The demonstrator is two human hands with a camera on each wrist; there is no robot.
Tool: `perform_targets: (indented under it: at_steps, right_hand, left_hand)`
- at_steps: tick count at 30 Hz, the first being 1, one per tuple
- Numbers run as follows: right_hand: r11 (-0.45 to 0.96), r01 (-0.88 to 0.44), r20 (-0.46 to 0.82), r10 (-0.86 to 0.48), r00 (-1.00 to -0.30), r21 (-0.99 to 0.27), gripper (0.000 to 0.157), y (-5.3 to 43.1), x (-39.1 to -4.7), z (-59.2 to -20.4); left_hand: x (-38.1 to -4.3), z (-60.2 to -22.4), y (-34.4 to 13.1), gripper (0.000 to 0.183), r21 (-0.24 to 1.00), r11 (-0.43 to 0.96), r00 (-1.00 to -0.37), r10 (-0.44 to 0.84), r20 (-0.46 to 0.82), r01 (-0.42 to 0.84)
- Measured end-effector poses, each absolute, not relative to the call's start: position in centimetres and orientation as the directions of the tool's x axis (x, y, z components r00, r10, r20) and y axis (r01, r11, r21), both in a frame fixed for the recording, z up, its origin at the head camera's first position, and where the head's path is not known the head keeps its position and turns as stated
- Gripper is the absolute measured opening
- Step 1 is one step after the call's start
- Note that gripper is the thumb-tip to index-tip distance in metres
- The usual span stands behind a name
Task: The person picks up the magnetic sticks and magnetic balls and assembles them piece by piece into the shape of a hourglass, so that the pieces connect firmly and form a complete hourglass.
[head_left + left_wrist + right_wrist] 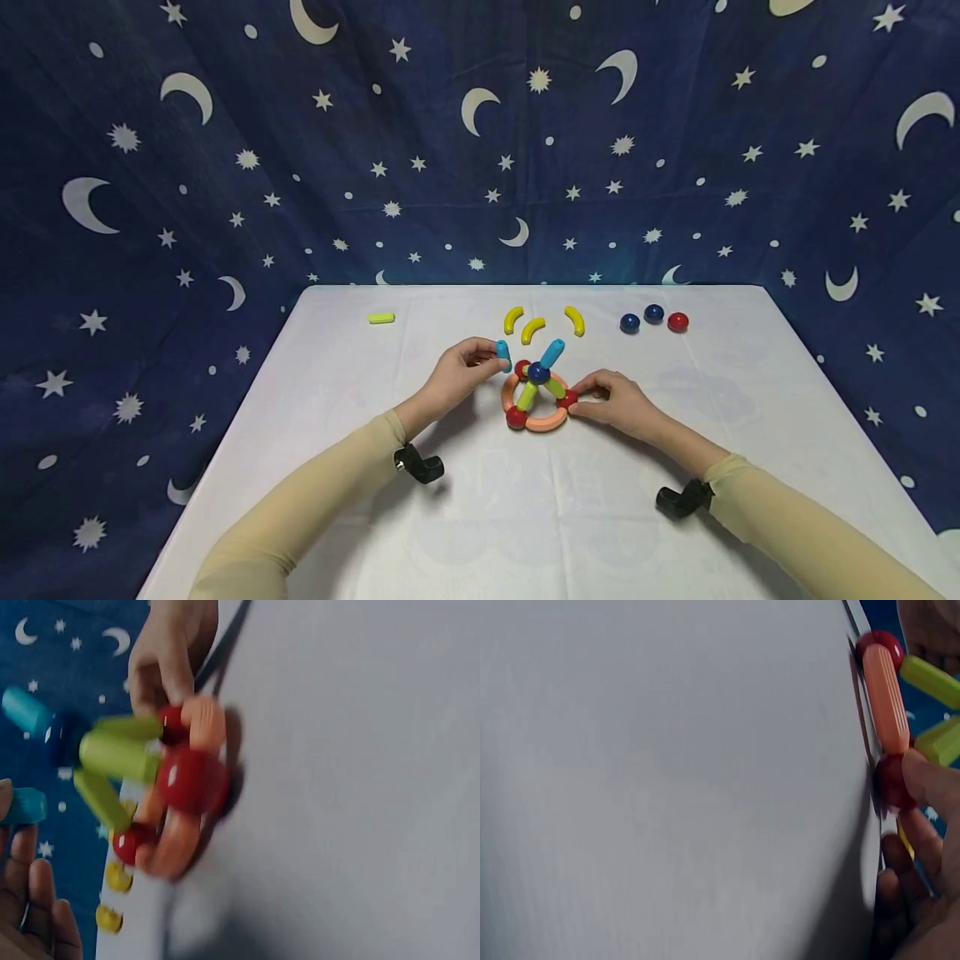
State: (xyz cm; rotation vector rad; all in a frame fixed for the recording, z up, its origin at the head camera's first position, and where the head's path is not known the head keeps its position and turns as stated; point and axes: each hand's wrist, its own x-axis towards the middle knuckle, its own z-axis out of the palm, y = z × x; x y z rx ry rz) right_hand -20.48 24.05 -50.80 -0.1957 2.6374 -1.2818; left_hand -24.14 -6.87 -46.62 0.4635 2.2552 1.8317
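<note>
A structure of rods and balls stands mid-table: curved orange rods join red balls in a ring. Green rods lean up from it to a dark blue ball, and a light blue rod sticks up from that ball. My left hand pinches a second light blue rod, apart from the structure on its left. With thumb and fingers, my right hand grips the ring's right-hand red ball. In the left wrist view the held rod is partly cut off.
Behind the structure lie three curved yellow rods. Two dark blue balls and a loose red ball sit at the back right. One short green rod lies at the back left, before a starry cloth.
</note>
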Motion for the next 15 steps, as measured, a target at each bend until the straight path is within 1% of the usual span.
perform_targets:
  at_steps: [7, 15]
  right_hand:
    - [0.68, -0.028, -0.106, -0.155, -0.982, -0.733, 0.041, 22.7, -20.1, -50.8]
    - [0.7, -0.026, -0.095, -0.134, -0.986, -0.714, 0.039, 22.4, -20.1, -50.8]
  left_hand:
    - [-23.1, -46.2, -5.9, 0.026, 0.992, 0.073, -0.939, 0.335, 0.074, 0.104]
    - [-22.8, -46.3, -5.8, 0.026, 0.986, 0.064, -0.938, 0.324, 0.127, 0.155]
